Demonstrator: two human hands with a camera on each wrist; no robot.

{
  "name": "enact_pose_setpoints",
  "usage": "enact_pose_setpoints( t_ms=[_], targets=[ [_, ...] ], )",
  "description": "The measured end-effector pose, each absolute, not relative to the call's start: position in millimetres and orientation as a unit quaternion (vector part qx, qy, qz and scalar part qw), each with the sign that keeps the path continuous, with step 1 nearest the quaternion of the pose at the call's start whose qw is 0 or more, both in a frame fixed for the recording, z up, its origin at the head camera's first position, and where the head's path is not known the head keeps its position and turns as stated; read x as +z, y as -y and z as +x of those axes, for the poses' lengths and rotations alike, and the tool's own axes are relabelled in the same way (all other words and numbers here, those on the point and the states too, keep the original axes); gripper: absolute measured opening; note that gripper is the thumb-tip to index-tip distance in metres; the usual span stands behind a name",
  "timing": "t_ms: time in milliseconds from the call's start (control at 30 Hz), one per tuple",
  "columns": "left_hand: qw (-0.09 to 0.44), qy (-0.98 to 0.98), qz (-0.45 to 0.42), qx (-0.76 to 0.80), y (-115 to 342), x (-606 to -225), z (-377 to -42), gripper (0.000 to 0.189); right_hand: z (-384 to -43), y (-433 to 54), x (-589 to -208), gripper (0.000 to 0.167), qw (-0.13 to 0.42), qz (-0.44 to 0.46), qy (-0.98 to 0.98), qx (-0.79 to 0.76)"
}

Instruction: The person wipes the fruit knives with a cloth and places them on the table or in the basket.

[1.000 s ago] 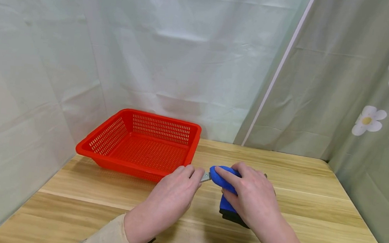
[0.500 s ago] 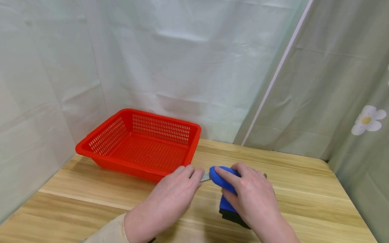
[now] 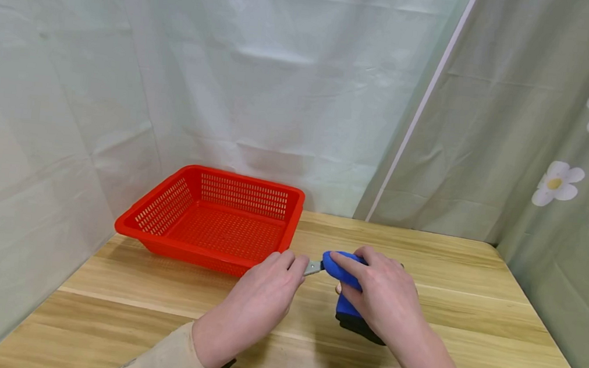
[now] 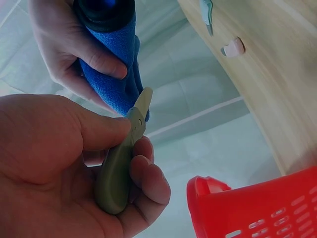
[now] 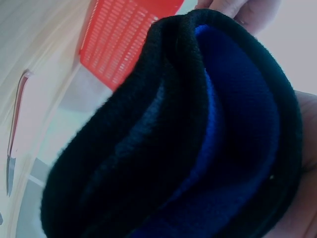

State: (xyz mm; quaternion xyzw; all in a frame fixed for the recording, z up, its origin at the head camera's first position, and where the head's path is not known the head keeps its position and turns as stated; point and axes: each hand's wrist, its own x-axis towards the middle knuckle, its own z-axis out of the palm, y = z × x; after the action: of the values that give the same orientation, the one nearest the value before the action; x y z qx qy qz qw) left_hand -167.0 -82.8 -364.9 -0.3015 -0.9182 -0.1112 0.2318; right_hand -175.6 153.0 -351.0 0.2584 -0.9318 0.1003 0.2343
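My left hand (image 3: 260, 298) grips the green handle of a small knife (image 4: 116, 176), thumb along one side and fingers curled round the other. The knife's metal part points right in the head view, toward my right hand (image 3: 387, 291). That hand holds a folded blue cloth (image 3: 343, 270) with black edging, its thumb pressing the fold in the left wrist view. The blade's tip overlaps the cloth there, and the far end of the blade is hidden. In the right wrist view, the cloth's black-edged layers hang in loose folds.
A red plastic basket (image 3: 178, 248) stands at the back left of the wooden table (image 3: 482, 317), just beyond my left hand. In the left wrist view, a teal-handled tool (image 4: 206, 14) and a small pinkish object (image 4: 234, 47) lie on the table. Curtains (image 3: 282, 89) hang behind.
My right hand and the cloth have shifted slightly to the right, so a little more of the knife's metal shows between the hands. My left hand has hardly moved.
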Motion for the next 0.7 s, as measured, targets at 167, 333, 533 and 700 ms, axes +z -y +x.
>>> enact_pose_setpoints(
  t_ms=[167, 333, 533, 700],
  targets=[
    [0.237, 0.918, -0.299, -0.107, 82, -367, -168, 0.018, -180, -157, -353, 0.058, 0.231, 0.255, 0.932, 0.111],
    [0.234, 0.921, -0.295, -0.1, 82, -368, -169, 0.019, -183, -160, -354, 0.057, 0.244, 0.256, 0.928, 0.114],
    [0.224, 0.924, -0.294, -0.1, 82, -367, -170, 0.02, -185, -163, -355, 0.054, 0.254, 0.252, 0.927, 0.112],
    [0.228, 0.922, -0.296, -0.099, 82, -368, -170, 0.021, -185, -165, -354, 0.053, 0.25, 0.235, 0.933, 0.109]
  ],
)
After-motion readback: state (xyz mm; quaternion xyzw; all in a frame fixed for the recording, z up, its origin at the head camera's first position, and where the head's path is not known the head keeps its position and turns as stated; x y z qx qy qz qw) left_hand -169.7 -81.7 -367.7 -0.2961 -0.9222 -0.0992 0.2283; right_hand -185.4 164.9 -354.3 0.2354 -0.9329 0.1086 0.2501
